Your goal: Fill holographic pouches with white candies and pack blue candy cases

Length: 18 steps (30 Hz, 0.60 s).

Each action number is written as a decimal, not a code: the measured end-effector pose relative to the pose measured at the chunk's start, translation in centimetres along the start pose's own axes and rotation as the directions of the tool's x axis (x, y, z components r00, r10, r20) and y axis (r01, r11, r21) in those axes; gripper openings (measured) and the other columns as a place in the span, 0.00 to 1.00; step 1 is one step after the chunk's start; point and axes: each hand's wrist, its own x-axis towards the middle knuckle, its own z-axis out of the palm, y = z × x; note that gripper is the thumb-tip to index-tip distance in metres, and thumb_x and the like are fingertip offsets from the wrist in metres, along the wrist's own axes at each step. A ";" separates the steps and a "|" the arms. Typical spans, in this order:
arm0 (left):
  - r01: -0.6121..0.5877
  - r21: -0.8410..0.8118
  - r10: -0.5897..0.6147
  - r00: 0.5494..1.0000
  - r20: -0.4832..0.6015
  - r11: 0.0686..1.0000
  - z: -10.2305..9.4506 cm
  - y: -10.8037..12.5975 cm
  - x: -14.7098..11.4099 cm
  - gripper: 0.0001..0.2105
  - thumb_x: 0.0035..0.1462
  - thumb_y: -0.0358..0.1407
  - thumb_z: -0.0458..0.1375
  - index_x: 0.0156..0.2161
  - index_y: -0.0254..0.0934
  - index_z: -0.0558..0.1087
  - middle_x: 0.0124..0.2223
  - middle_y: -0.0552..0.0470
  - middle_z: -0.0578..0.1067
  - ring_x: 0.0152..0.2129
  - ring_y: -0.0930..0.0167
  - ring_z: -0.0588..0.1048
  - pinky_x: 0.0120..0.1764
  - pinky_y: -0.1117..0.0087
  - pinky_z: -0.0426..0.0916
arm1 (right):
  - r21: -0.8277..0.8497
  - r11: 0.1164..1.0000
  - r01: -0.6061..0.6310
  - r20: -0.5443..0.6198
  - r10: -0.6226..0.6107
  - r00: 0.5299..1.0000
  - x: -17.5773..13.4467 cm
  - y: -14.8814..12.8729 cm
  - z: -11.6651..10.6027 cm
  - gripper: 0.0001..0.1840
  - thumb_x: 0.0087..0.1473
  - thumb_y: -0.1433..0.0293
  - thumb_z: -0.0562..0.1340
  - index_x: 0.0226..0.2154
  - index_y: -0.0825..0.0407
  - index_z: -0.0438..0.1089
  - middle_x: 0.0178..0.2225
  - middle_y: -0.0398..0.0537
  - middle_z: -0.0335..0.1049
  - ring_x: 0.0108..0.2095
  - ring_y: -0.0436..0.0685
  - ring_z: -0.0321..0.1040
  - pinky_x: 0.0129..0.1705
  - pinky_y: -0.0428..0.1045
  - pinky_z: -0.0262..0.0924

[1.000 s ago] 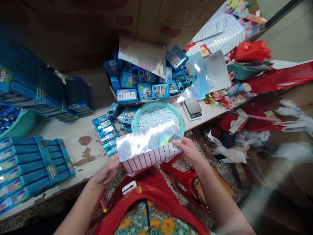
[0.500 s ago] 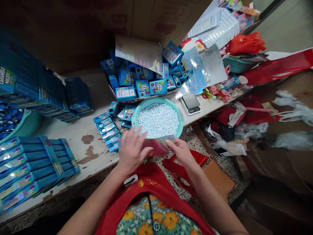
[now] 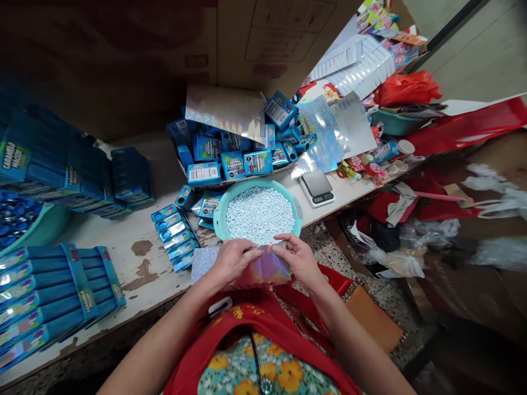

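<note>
A shiny holographic sheet (image 3: 263, 267) stretches between my two hands, just in front of a turquoise basin (image 3: 221, 215). My left hand (image 3: 234, 262) pinches its upper edge near the middle, fingers together. At the sheet's right end my right hand (image 3: 297, 258) grips it between thumb and fingers. Small pale blue-white candies (image 3: 260, 211) fill the basin, which stands at the table's front edge. Left of the basin lies a row of small blue boxes (image 3: 176, 236) with shiny fronts.
A heap of blue candy boxes (image 3: 233, 164) sits behind the basin, a silvery sheet (image 3: 224, 112) on top. A digital scale (image 3: 316, 186) stands right of the basin. Stacked blue boxes (image 3: 53, 291) occupy the left side. A large cardboard box (image 3: 164, 60) rises behind.
My left hand has gone from spread fingers over the sheet to a pinch on its edge, nearer my right hand. The sheet is now tilted, showing more of its shiny face.
</note>
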 end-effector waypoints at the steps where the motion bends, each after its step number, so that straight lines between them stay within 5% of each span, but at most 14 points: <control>1: 0.023 -0.019 -0.023 1.000 0.005 1.000 -0.1 0.2 0.3 0.16 0.59 0.43 0.50 0.30 0.36 0.76 0.30 0.53 0.76 0.29 0.71 0.70 0.32 0.73 0.57 | -0.017 1.000 -0.004 0.006 0.004 1.000 0.3 -0.3 -0.3 0.19 0.42 0.61 0.70 0.38 0.50 0.70 0.26 0.40 0.68 0.26 0.49 0.64 0.30 0.44 0.57; 7: 0.098 -0.021 -0.098 0.995 0.005 0.995 -0.3 1.1 1.8 0.19 0.61 0.42 0.47 0.26 0.35 0.73 0.28 0.52 0.73 0.28 0.71 0.69 0.30 0.73 0.57 | -0.073 0.997 0.000 0.029 0.002 1.000 2.5 -1.9 -1.8 0.19 0.42 0.61 0.70 0.37 0.52 0.72 0.25 0.42 0.69 0.27 0.49 0.63 0.31 0.45 0.57; 12: -0.029 -0.043 0.021 0.984 -0.178 0.999 0.3 2.2 3.2 0.12 0.59 0.40 0.52 0.45 0.40 0.72 0.42 0.51 0.75 0.39 0.70 0.71 0.42 0.71 0.61 | -0.114 0.993 0.013 0.074 -0.005 0.997 4.3 -3.2 -2.8 0.18 0.44 0.59 0.69 0.37 0.52 0.71 0.24 0.41 0.68 0.26 0.49 0.62 0.30 0.45 0.56; 18: -0.009 -0.006 0.008 0.976 -0.217 1.000 1.0 2.6 5.5 0.12 0.61 0.39 0.49 0.32 0.38 0.72 0.34 0.52 0.74 0.34 0.71 0.70 0.38 0.70 0.60 | -0.219 0.973 0.069 0.106 -0.046 0.993 6.2 -3.7 -3.8 0.17 0.45 0.59 0.67 0.36 0.51 0.72 0.25 0.41 0.69 0.26 0.50 0.62 0.30 0.46 0.57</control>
